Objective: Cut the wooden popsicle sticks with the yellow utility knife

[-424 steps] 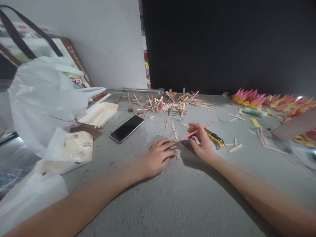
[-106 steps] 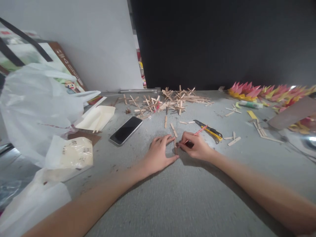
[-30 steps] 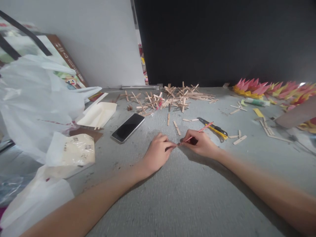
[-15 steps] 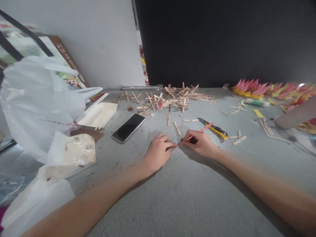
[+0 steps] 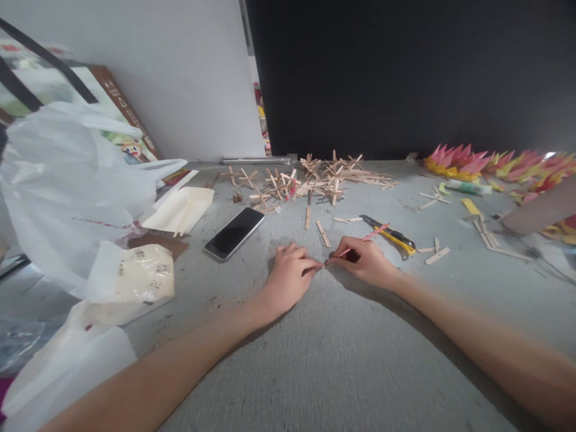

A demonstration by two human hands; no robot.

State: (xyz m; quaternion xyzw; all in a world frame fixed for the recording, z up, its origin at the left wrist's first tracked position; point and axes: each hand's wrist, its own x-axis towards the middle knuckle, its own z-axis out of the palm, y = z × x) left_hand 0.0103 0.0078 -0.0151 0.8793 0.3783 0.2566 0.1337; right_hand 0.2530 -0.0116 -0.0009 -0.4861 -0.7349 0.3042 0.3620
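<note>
Grey desk (image 5: 342,360): R hand (image 5: 365,264) fingers pinch pink stick (image 5: 360,242) (tip at 9 o'clock); L hand (image 5: 288,281) fingers clenched at tip; both unmoved.

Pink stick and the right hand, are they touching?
Touching. The head view shows the right hand pinching the pink stick between its fingers, with the stick's far end poking out over the utility knife.

wall (image 5: 193,72): white, left | panel (image 5: 405,72): black, behind | table (image 5: 337,360): grey
</note>
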